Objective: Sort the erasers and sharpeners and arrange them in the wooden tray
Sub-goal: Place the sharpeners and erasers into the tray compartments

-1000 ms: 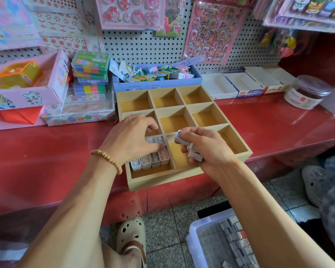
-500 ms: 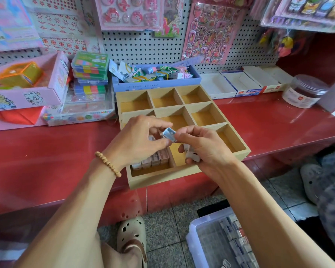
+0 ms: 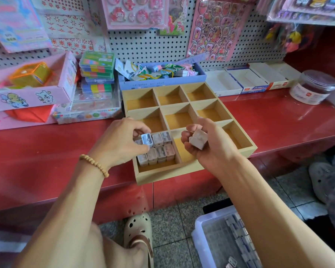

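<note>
Glossy red desk (image 3: pixel 278 120) runs beneath a perforated pegboard (image 3: pixel 147 45) hung with sticker sheets, and on it sits the wooden tray (image 3: pixel 193 171), a pale, matt, square-edged box divided into 9 compartments by thin upright walls. Only the near-left compartment is in use: small block-shaped sharpeners (image 3: pixel 159 151) stand in it in 2 tight rows, packed side against side. The left hand (image 3: pixel 120 144) pinches a light-blue sharpener (image 3: pixel 147 139) between thumb and fingertips, grip clamped on its sides, holding it at the left end of the far row, just above or touching its neighbours; contact cannot be judged. The right hand (image 3: pixel 207 144) hovers over the near-middle compartment with fingers curled round a cluster of pale pinkish-white sharpeners (image 3: pixel 198 141), grip closed on them. Judged by appearance, each piece is hard moulded plastic: rigid, very light, smooth-faced and somewhat slippery, with crisp corners and a recessed blade slot on 1 face. Hold by the 2 opposite flat sides, not by the slotted face. Little force is needed, though a loose handful could spill easily. Insertion into the crowded row will likely need square alignment. On the floor, a clear plastic bin (image 3: pixel 207 238) holds more small pieces, too blurred to identify.
</note>
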Motion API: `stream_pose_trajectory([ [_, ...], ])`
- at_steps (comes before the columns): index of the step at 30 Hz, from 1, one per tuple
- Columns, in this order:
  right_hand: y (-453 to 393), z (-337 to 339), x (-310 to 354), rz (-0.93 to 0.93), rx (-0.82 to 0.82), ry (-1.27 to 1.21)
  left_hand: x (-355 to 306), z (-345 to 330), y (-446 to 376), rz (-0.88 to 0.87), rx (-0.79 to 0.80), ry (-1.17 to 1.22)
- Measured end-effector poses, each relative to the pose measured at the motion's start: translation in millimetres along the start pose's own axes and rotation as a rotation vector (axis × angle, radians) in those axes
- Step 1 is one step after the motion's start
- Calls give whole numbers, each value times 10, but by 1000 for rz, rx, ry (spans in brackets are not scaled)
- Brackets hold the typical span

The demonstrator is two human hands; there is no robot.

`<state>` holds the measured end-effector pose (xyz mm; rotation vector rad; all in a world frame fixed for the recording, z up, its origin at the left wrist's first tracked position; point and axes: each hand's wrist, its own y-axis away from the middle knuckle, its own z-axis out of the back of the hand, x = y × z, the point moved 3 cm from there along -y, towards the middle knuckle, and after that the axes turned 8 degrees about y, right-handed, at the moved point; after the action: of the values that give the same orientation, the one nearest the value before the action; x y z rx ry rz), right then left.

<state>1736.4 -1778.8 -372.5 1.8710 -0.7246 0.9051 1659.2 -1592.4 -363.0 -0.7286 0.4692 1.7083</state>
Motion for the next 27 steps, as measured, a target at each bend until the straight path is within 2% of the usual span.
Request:
stream_pose_trajectory([
  [7, -46, -24, -44, 10, -7, -131, 6, -45, -57, -1, 54, -70],
  [17, -36, -22, -63, 9, -35, -75, -31, -64, -98, -8, 96, -129],
  [22, -35, -98, -75, -13, -20, -201, -228, -50, 21, -130, -120, 94],
  [27, -23, -240, -113, -45, 73, -293, -486, -302, 77, -226, -136, 131],
])
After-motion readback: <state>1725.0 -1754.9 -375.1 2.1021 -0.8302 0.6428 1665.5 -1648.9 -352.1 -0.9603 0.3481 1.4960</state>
